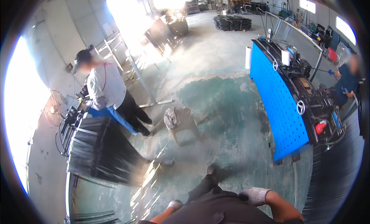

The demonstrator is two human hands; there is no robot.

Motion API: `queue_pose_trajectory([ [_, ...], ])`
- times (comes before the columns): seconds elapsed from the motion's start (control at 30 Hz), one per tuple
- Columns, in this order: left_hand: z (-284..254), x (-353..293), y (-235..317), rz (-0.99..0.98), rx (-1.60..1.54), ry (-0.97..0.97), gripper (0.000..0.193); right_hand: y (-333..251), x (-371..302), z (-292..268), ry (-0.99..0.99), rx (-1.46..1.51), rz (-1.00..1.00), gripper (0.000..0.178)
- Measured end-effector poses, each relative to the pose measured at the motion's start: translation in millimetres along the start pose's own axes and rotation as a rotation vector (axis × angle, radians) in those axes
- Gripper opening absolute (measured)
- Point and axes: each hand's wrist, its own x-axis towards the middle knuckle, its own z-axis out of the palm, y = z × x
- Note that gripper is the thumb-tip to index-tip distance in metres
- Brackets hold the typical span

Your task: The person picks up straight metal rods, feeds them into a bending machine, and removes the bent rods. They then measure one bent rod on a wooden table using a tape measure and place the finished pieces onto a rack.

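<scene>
My left hand [175, 204], in a whitish work glove, hangs low beside my dark clothing at the lower edge. Only a small part of it shows, and its fingers are hidden. On the other side, my right hand [256, 196] is at my hip in a pale glove with a ribbed cuff. The elbow is bent, and dark cloth lies right beside the fingers. Blur hides how the fingers are set. No object shows in either hand. One dark shoe [210, 170] is forward on the worn green floor [231, 154].
Ahead stands a plastic stool [184, 125] with a crumpled cover. To the left, a person [106, 83] works beside a stack of dark bars [104, 147]. A long machine with a blue perforated panel [279, 104] runs along the right, another person [347, 81] behind it. Dark bars [333, 181] lie near right.
</scene>
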Motion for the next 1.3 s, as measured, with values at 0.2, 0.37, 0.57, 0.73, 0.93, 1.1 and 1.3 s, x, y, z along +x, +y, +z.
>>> queue_pose_trajectory([
  [0.2, -215.6, 177.7, 41.3, -0.353, -0.878, 0.18, 0.038, 2.2, 63.5, -152.3, 0.235, 0.048, 0.028, 0.035],
  [0.37, -450.8, 261.7, 124.2, -0.157, -0.581, 0.446, 0.041, 17.4, 122.6, -263.0, 0.408, 0.186, -0.002, 0.032],
  [0.57, -578.9, 378.3, 173.8, -0.179, -0.852, 0.517, 0.035, 90.4, 240.7, -420.3, 0.535, 0.119, -0.143, 0.03],
  [0.73, -538.8, 446.2, 106.3, -0.14, -0.581, 0.226, 0.054, 113.6, 282.4, -573.2, 0.627, 0.125, -0.285, 0.027],
  [0.93, -623.1, 490.5, 188.2, -0.385, -0.651, 0.115, 0.057, 145.1, 319.3, -723.4, 0.469, 0.079, -0.102, 0.028],
  [1.1, -698.5, 631.7, 172.6, -0.124, -0.466, 0.002, 0.046, 158.7, 332.1, -875.5, 0.105, 0.001, 0.196, 0.038],
  [1.3, -885.9, 798.2, 200.2, -0.156, -0.246, -0.008, 0.041, 242.7, 394.7, -970.7, -0.227, 0.024, 0.279, 0.049],
])
